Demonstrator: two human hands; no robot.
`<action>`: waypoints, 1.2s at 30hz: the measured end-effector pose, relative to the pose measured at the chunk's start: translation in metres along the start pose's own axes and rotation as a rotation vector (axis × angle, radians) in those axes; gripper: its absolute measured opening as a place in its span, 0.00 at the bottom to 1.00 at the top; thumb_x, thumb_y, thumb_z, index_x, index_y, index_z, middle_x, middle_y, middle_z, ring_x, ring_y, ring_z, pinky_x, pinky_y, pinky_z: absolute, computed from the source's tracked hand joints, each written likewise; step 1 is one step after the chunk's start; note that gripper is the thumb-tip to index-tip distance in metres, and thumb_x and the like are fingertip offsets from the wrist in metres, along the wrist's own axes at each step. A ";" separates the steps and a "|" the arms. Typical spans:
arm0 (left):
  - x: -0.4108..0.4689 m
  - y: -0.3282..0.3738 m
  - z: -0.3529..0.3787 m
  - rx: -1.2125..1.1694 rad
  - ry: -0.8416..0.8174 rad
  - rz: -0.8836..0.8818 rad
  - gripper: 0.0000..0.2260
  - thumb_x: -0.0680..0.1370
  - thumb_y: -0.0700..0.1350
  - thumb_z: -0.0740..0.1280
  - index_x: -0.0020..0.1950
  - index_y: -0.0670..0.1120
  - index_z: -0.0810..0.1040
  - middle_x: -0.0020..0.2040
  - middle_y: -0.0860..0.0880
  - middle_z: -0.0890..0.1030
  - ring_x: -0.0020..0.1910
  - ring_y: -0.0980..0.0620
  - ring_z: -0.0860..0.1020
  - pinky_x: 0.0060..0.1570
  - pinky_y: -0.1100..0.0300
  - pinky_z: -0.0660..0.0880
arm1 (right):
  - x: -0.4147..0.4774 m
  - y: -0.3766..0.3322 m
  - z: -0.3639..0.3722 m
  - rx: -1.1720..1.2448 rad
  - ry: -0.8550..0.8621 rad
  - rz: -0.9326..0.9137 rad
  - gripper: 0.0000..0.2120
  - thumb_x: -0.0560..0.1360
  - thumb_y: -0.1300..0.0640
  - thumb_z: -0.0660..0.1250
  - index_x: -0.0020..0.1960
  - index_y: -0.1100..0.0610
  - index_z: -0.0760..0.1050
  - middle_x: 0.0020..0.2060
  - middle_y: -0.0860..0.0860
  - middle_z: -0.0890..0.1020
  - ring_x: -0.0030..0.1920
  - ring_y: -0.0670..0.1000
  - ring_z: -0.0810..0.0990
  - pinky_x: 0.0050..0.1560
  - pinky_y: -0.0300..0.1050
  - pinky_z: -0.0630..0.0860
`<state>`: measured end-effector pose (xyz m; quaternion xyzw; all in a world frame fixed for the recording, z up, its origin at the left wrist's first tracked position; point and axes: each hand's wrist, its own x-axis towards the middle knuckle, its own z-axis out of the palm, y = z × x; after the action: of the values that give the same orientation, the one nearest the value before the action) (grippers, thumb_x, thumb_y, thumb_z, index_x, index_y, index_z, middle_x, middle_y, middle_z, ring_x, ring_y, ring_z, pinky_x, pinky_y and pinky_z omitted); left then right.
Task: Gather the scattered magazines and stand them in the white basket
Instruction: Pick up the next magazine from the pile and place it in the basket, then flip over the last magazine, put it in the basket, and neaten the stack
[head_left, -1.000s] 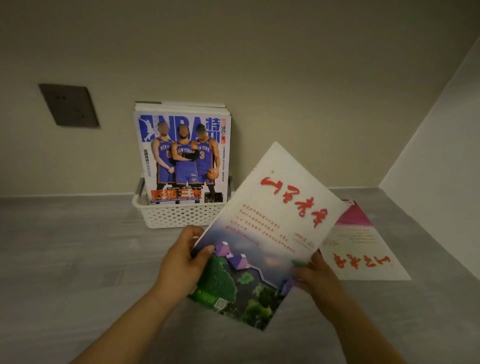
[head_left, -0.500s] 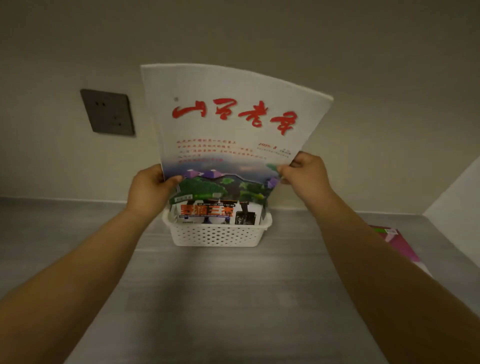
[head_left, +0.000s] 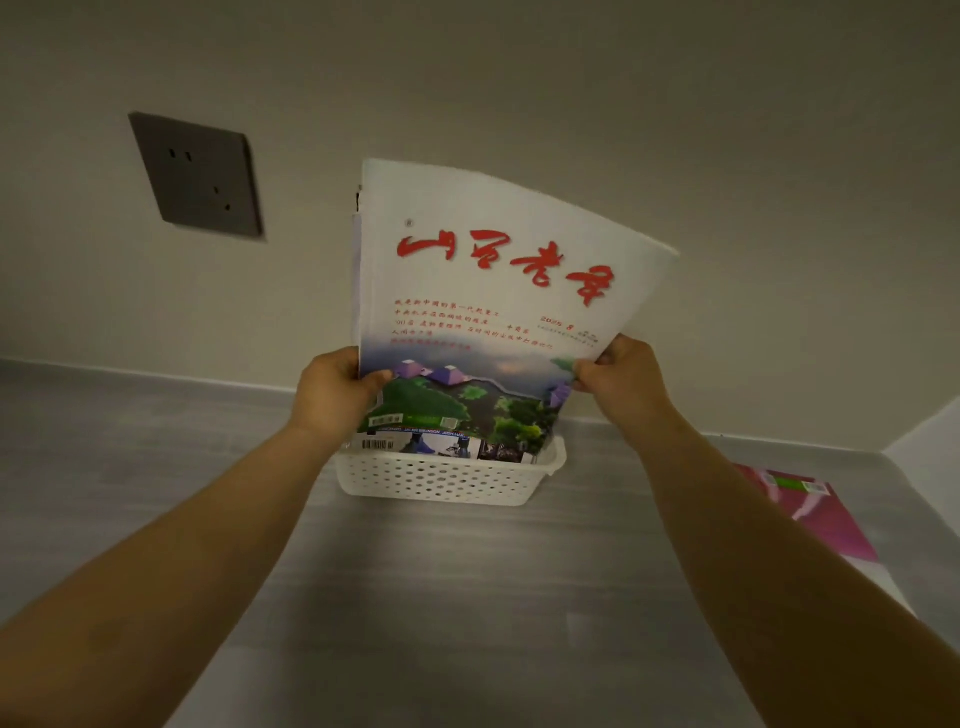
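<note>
Both hands hold a white magazine (head_left: 498, 296) with red calligraphy and a landscape picture upright over the white perforated basket (head_left: 441, 480). My left hand (head_left: 332, 389) grips its lower left edge and my right hand (head_left: 621, 376) pinches its lower right edge. Its bottom edge sits at the basket's mouth, in front of the magazines standing there, of which only a strip with a barcode (head_left: 415, 446) and left edges show. A pink magazine (head_left: 810, 514) lies flat on the table at the right.
The basket stands against a beige wall on a grey wood-grain table (head_left: 441, 597). A dark wall socket (head_left: 200, 174) is at the upper left. A side wall (head_left: 930, 467) closes the right end of the table.
The held magazine went from tilted low over the table to upright above the basket, then dropped lower toward its mouth. The view moved closer and shifted left.
</note>
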<state>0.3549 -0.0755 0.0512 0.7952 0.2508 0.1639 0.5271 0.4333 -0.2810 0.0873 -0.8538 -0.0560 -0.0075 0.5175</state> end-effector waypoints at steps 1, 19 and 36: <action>0.001 -0.004 0.000 0.036 0.013 -0.023 0.14 0.75 0.37 0.63 0.60 0.38 0.75 0.58 0.37 0.79 0.56 0.38 0.76 0.51 0.55 0.71 | 0.000 0.004 0.005 -0.015 -0.020 0.005 0.15 0.71 0.72 0.63 0.58 0.68 0.74 0.55 0.63 0.80 0.52 0.62 0.79 0.56 0.59 0.77; -0.001 -0.033 0.005 0.363 0.162 -0.064 0.24 0.73 0.41 0.67 0.67 0.40 0.65 0.68 0.38 0.70 0.63 0.37 0.71 0.62 0.43 0.69 | -0.019 0.068 0.001 -0.051 0.188 -0.056 0.16 0.74 0.66 0.60 0.62 0.61 0.69 0.61 0.57 0.74 0.50 0.49 0.72 0.44 0.35 0.71; -0.182 -0.004 0.178 0.186 -0.673 0.090 0.14 0.75 0.31 0.60 0.55 0.46 0.76 0.50 0.48 0.75 0.55 0.49 0.75 0.48 0.74 0.68 | -0.142 0.267 -0.221 -0.795 -0.002 0.704 0.29 0.78 0.43 0.46 0.74 0.54 0.42 0.75 0.56 0.44 0.75 0.57 0.43 0.74 0.57 0.43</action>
<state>0.2984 -0.3125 -0.0212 0.8594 0.0416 -0.1079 0.4980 0.3301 -0.6116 -0.0556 -0.9512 0.2409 0.1466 0.1250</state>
